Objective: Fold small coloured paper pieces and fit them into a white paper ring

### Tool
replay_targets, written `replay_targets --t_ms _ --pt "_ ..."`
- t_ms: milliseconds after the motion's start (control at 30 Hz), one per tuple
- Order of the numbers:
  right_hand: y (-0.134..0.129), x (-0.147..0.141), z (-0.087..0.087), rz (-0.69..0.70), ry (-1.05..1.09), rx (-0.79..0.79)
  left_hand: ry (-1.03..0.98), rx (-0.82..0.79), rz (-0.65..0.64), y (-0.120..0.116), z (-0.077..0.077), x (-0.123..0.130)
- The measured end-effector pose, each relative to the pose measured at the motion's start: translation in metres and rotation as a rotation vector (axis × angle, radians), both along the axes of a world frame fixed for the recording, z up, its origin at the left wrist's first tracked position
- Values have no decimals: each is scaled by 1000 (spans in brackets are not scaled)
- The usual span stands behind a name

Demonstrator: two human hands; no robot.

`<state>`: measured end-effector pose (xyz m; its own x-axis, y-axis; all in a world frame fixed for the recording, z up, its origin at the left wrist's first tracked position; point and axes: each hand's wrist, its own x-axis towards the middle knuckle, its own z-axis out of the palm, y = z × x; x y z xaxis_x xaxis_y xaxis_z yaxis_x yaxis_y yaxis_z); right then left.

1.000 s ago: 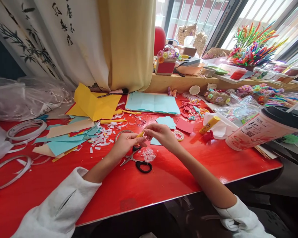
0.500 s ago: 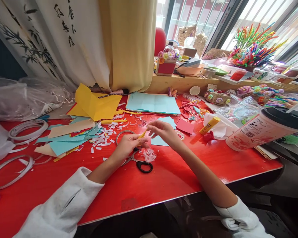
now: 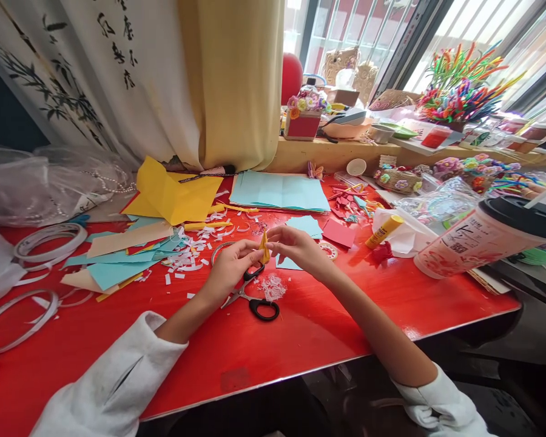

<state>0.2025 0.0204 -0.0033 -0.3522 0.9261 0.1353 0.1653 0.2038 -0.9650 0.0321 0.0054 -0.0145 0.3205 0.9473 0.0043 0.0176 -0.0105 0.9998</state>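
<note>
The folded paper piece (image 3: 264, 249) is golden yellow, much like the large sheets (image 3: 177, 193). The curtain (image 3: 150, 109) is white, patterned with dark bamboo and black characters, then turns to a plain gold stretch. I see a bright red counter (image 3: 323, 343), a pale turquoise paper stack (image 3: 279, 193), white scraps (image 3: 188, 250), and scissors (image 3: 242, 291) with black handles. The drink cup (image 3: 455, 240) is pale pink with red markings, its lid (image 3: 523, 215) black; the glue stick (image 3: 384, 232) is yellow.

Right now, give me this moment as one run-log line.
left grip: pinching yellow paper | right grip: at same paper, hold unclear | scissors: lying on red table | white shreds: beside scissors
</note>
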Motion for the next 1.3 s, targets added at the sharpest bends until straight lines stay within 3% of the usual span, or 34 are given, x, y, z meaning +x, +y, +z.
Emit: replay_targets --t_ms 100,267,400,500,667,900,1100,1300 --pt "-2 -3 -2 27 -24 -18 -39 -52 16 2 -3 -1" --pt "-5 -5 -3 14 -19 -40 99 79 54 5 -9 -3" --pt "-7 -10 -5 57 91 -208 207 185 49 9 -10 -5" --pt "-8 -13 -6 101 126 -308 137 135 30 11 -3 -9" --pt "-9 -15 -3 85 79 -201 87 83 12 10 8 -14" --pt "-10 -16 -5 173 41 -292 65 101 100 8 3 -10" --pt "-10 -16 -4 153 29 -358 180 100 26 9 8 -14" --pt "-10 -20 -7 185 38 -367 248 153 131 12 7 -15"
